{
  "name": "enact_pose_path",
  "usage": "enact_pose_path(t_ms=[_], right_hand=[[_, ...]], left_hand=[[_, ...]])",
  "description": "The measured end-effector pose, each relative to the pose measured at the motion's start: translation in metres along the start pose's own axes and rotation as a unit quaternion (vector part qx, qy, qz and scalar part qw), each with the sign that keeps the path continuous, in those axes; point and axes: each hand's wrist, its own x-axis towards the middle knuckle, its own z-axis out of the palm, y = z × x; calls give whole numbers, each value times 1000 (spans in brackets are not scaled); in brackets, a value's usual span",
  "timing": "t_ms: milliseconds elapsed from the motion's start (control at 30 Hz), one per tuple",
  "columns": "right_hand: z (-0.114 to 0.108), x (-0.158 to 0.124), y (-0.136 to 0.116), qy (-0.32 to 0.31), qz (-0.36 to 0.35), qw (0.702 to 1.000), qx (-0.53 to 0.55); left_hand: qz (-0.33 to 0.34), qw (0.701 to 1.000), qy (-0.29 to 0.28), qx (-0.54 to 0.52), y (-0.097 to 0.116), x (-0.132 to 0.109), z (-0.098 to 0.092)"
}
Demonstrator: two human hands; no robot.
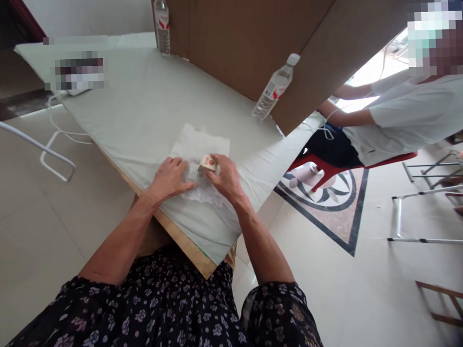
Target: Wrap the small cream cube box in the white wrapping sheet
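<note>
The left hand point(171, 178) lies spread and flat on a piece of clear wrap point(202, 195), with its fingers pointing to the right toward a small tan box point(208, 164). The right hand point(226, 180) pinches this box between thumb and fingertips. The box has a red mark on its side and sits on the wrap, between the two hands. Under the far part of the wrap there is a white paper sheet point(202, 141).

All of this is near the near edge of the desk point(138, 106), which is covered with a pale cloth. At the far end of the desk one plastic bottle point(161, 24) stands upright. A second bottle point(274, 88) is more to the right, just beside a big cardboard panel point(249, 41) that rises from the desk. A white cable point(63, 131) hangs at the left side.

To the right, well apart from the hands, another person point(404, 117) in a white shirt sits on a red chair point(386, 160) — the arms reach toward the desk behind the panel.
</note>
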Motion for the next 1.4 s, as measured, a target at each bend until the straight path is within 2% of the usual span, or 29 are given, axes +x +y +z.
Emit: enact_pose_path(t_ms=[133, 233, 300, 400, 467, 567, 633, 700, 900, 1100, 1267, 1400], right_hand=[[-36, -17, 44, 113, 76, 990, -33], [-54, -27, 68, 102, 161, 976, -101], [-56, -32, 69, 121, 183, 966, -136], [-45, -35, 44, 182, 114, 968, -133], [-31, -32, 19, 158, 32, 981, -108], [-6, -23, -11, 25, -57, 994, -90], [6, -17, -17, -50, -54, 993, -94], [12, -16, -12, -85, -24, 990, -106], [3, -31, 19, -34, 14, 992, -123], [4, -37, 23, -19, 12, 991, -133], [7, -37, 22, -21, 21, 989, -142], [6, -37, 20, -22, 23, 989, -143]], left_hand=[[-4, 1000, 25, 11, -4, 3, 8], [-9, 1000, 26, 14, 0, 5, 11], [-18, 999, 19, 24, 5, 5, 10], [-32, 997, -5, 69, 14, 3, 4], [-38, 994, -16, 98, 18, 2, 1], [-41, 992, -13, 117, 21, 0, 0], [-42, 992, -13, 122, 20, -3, -1], [-42, 991, -18, 125, 18, -5, -3], [-36, 992, -27, 117, 11, -6, -9], [-1, 995, -21, 99, 22, 7, -3], [-56, 994, -10, 94, 0, 2, -3], [-54, 994, 12, 95, -11, -9, -3]])
